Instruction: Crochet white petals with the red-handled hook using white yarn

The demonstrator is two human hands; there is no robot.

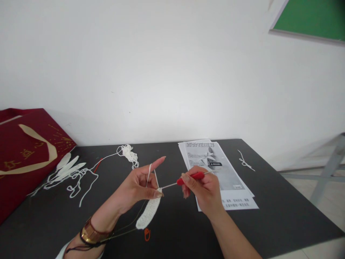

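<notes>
**Crocheting a white strip above the dark table**

Looking down, I saw a narrow white crocheted strip (149,213), long and leaf-shaped with a knobbly stitched surface, hanging from my fingers just above the dark table (283,216). Its top end sat pinched in my left hand (137,187); its rounded lower end pointed toward me, just above a small orange stitch marker (147,234) lying on the table.

My left hand was closed on the strip's top edge between thumb and middle finger, the index finger stretched up and away with white yarn (149,172) running over it. A gold bracelet (90,233) circled that wrist.

My right hand (205,189) was curled tight around the red handle of a crochet hook (190,177), knuckles up, the metal shaft reaching left to meet the strip's top.

Beyond the right hand on the table lay printed instruction sheets (215,158). Left of the strip, further back, I saw loose yarn (81,176), finished white petals (67,165) and a red bag (24,154).
</notes>
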